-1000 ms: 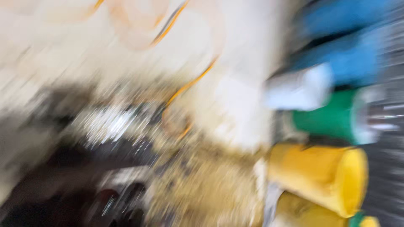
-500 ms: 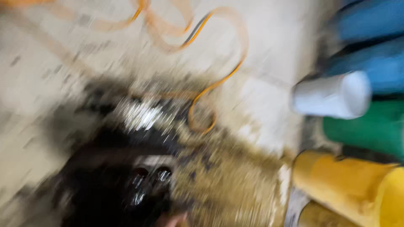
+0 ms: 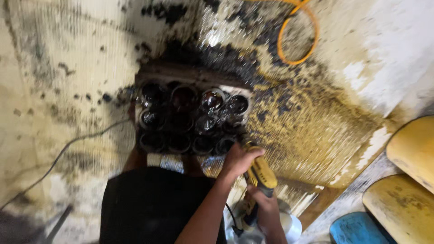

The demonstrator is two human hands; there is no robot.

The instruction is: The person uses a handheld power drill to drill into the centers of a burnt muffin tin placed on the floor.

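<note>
Two hands grip a yellow power tool (image 3: 258, 174): the left hand (image 3: 237, 159) wraps its fingers around the front, the right hand (image 3: 264, 204) closes on the rear handle. Its tip, hard to make out, meets a greasy black block of round bores (image 3: 190, 117). Beyond the block, an orange cord (image 3: 296, 34) loops over stained, ridged flooring (image 3: 68, 68).

Yellow power tool (image 3: 258, 174) gripped in both hands, tip against oily dark engine block (image 3: 190, 117)

Drill (image 3: 257, 174) right of cylinder block (image 3: 190, 119)
</note>
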